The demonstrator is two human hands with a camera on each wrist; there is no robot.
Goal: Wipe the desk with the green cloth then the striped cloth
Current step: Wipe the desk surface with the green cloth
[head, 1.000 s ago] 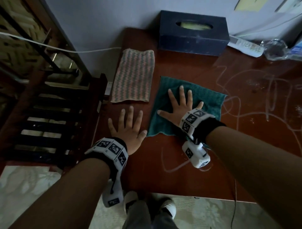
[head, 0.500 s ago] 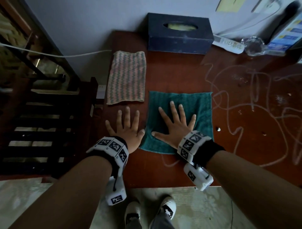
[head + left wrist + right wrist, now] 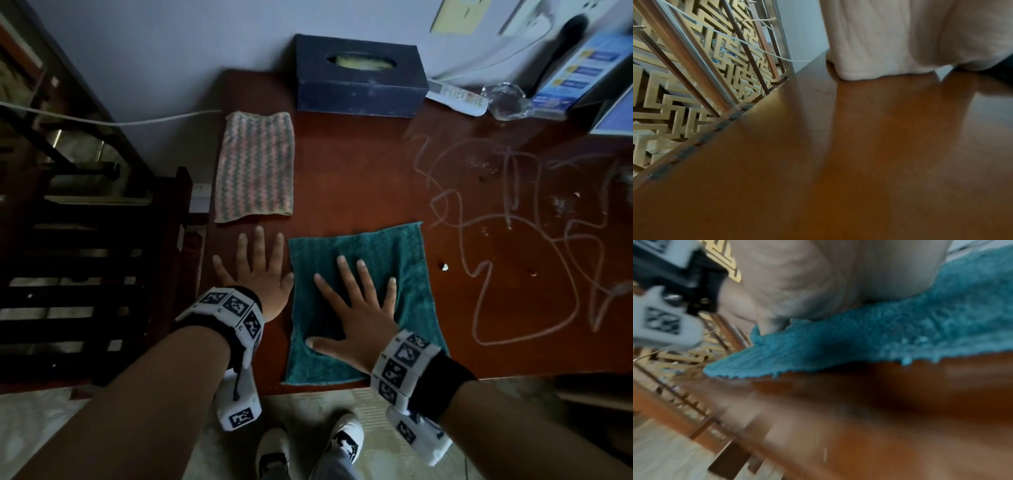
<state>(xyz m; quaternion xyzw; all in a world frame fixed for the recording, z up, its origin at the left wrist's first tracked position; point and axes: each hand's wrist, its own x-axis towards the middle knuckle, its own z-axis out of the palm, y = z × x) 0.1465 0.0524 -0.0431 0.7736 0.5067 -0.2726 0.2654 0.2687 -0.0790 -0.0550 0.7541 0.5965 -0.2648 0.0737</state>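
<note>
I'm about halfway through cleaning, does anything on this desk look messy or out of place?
Yes. Pale scribbled lines loop across the right side of the desk, with small crumbs beside the green cloth. The striped cloth lies flat.

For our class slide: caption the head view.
Right hand presses green cloth on scribbled desk; striped cloth waits.

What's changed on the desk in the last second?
The right hand, pressed flat on the green cloth, has dragged it toward the desk's near edge, clearing some chalky scribble there. Nothing was taken hold of or let go. The left hand stays flat on the wood; the striped cloth hasn't moved.
</note>
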